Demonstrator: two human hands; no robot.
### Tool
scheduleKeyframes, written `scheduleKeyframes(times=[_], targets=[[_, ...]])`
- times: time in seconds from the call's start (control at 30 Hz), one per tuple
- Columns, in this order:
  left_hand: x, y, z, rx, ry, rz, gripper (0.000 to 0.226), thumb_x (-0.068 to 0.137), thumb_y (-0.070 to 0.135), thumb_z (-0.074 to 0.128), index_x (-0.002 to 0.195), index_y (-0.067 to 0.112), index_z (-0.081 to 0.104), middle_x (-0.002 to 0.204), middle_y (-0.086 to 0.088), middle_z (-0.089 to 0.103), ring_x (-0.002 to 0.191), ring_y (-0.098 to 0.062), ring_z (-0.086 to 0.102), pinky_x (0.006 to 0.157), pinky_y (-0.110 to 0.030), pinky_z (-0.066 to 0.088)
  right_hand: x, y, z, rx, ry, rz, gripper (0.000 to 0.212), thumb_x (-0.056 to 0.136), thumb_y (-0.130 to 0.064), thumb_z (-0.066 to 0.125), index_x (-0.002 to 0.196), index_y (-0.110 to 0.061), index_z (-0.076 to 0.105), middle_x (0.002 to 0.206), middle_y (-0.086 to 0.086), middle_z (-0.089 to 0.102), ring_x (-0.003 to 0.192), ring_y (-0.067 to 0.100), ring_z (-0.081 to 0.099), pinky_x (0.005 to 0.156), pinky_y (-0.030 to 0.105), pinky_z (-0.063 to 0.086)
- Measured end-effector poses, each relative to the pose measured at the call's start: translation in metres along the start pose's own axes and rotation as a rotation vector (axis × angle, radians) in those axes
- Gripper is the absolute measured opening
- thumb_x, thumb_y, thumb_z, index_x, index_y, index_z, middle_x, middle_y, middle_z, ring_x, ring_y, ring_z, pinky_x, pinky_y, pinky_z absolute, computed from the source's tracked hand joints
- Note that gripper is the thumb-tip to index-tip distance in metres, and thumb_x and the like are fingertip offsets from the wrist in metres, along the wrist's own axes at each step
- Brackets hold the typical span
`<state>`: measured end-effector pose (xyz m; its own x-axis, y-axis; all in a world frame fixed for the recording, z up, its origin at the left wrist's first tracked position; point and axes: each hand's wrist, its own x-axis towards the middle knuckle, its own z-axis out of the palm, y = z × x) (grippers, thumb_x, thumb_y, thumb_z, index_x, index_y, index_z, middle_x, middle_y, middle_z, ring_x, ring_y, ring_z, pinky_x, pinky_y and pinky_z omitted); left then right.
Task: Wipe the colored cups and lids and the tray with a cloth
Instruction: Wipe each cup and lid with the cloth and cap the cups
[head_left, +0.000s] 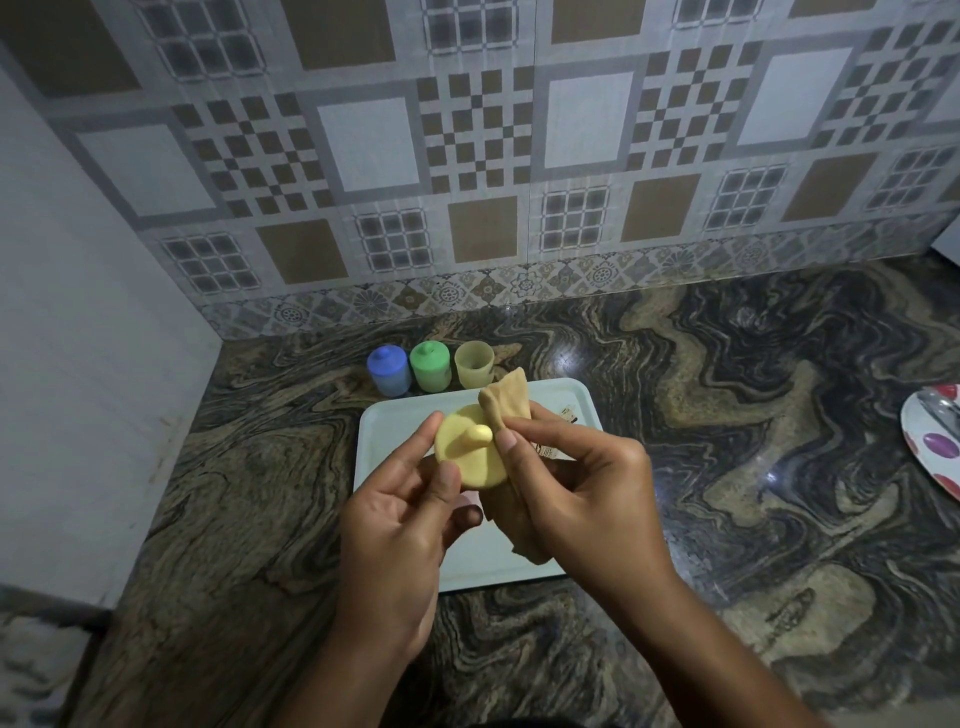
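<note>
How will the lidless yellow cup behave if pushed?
The yellow cup looks plastic and stands lidless, so probably light. The counter is glossy, so a low push likely slides it; a high push might tip it.

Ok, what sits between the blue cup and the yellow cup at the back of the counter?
The green cup, lid on, stands between the blue cup and the lidless yellow cup, as the head view shows.
</note>
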<state>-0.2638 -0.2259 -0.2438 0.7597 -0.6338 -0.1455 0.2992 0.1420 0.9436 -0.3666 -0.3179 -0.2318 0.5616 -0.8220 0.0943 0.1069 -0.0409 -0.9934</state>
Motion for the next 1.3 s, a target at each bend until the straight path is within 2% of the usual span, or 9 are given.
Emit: scheduleKeyframes(times=[0.1,0.23,0.43,0.63,0.77,0.93,1.03,1.17,1.3], targets=[[0.001,-0.001,0.001,-0.029,0.028,-0.017,0.044,0.079,0.021,0.064,0.123,0.015,0.064,0.098,-0.011,0.076,0.08,-0.02,0.071,0.065,-0.038,0.057,0.0,-0.002,0.0,0.042,-0.001,0.012,0.016,0.095,-0.01,0.07,0.094,-0.02,0.083,0.098,0.007,0.079,0.041,0.023,0.052,0.033,0.034,0.039],[0.0,-0.002,0.004,-0.105,0.098,-0.014,0.035,0.081,0.024,0.062,0.111,0.006,0.064,0.098,-0.013,0.076,0.074,-0.018,0.074,0.051,-0.026,0.055,-0.004,-0.004,0.005,0.029,-0.044,-0.034,0.027,0.095,-0.003,0.069,0.091,-0.026,0.081,0.103,-0.015,0.077,0.05,0.019,0.06,0.04,0.028,0.042],[0.0,-0.002,-0.002,-0.075,-0.008,-0.006,0.04,0.077,0.016,0.065,0.117,0.017,0.067,0.097,-0.009,0.076,0.073,-0.018,0.068,0.061,-0.031,0.057,-0.004,-0.003,0.002,0.043,0.006,0.014,0.02,0.094,-0.008,0.07,0.089,-0.023,0.083,0.1,0.007,0.077,0.044,0.025,0.057,0.034,0.034,0.042],[0.001,-0.005,-0.009,0.064,-0.155,0.006,0.054,0.082,0.014,0.059,0.136,0.019,0.055,0.121,-0.003,0.072,0.113,-0.024,0.067,0.082,-0.043,0.059,0.0,0.004,-0.003,-0.081,0.017,-0.008,0.015,0.094,-0.012,0.071,0.094,-0.023,0.081,0.1,-0.013,0.079,0.047,0.023,0.068,0.042,0.027,0.046],[0.004,-0.008,-0.01,0.12,-0.109,0.052,0.048,0.085,0.011,0.059,0.132,0.022,0.058,0.12,-0.004,0.072,0.109,-0.033,0.068,0.09,-0.06,0.054,0.005,0.016,-0.002,-0.124,-0.064,-0.075,0.012,0.094,-0.017,0.071,0.102,-0.02,0.079,0.124,-0.011,0.073,0.08,0.008,0.076,0.064,0.028,0.055],[0.007,-0.01,-0.011,-0.022,-0.048,-0.075,0.046,0.087,0.01,0.055,0.132,0.018,0.059,0.12,-0.006,0.072,0.102,-0.024,0.069,0.099,-0.069,0.044,0.004,0.021,-0.003,-0.241,-0.103,-0.193,0.014,0.092,-0.018,0.069,0.102,-0.019,0.079,0.134,-0.002,0.069,0.078,0.005,0.073,0.065,0.035,0.059],[0.01,-0.005,-0.011,0.001,-0.071,-0.068,0.049,0.081,0.015,0.06,0.129,0.022,0.061,0.116,-0.006,0.074,0.091,-0.019,0.072,0.095,-0.058,0.051,0.001,0.015,-0.002,0.012,-0.042,-0.029,0.009,0.097,-0.011,0.068,0.097,-0.012,0.077,0.109,0.0,0.078,0.072,0.025,0.077,0.056,0.043,0.062],[0.012,-0.002,-0.011,0.153,0.0,0.106,0.036,0.078,0.013,0.069,0.114,0.021,0.071,0.112,0.005,0.075,0.084,-0.025,0.074,0.066,-0.038,0.061,0.001,0.006,0.0,0.181,0.038,0.042,0.012,0.1,-0.007,0.059,0.098,-0.009,0.07,0.082,0.009,0.078,0.066,0.024,0.07,0.051,0.045,0.061],[0.011,0.0,-0.011,0.182,0.028,0.125,0.022,0.082,0.011,0.07,0.102,0.016,0.077,0.12,0.003,0.072,0.089,-0.038,0.073,0.068,-0.051,0.061,0.0,0.008,0.002,0.13,0.039,0.047,0.011,0.099,-0.008,0.061,0.098,-0.011,0.071,0.085,0.007,0.079,0.062,0.017,0.071,0.044,0.024,0.054]])
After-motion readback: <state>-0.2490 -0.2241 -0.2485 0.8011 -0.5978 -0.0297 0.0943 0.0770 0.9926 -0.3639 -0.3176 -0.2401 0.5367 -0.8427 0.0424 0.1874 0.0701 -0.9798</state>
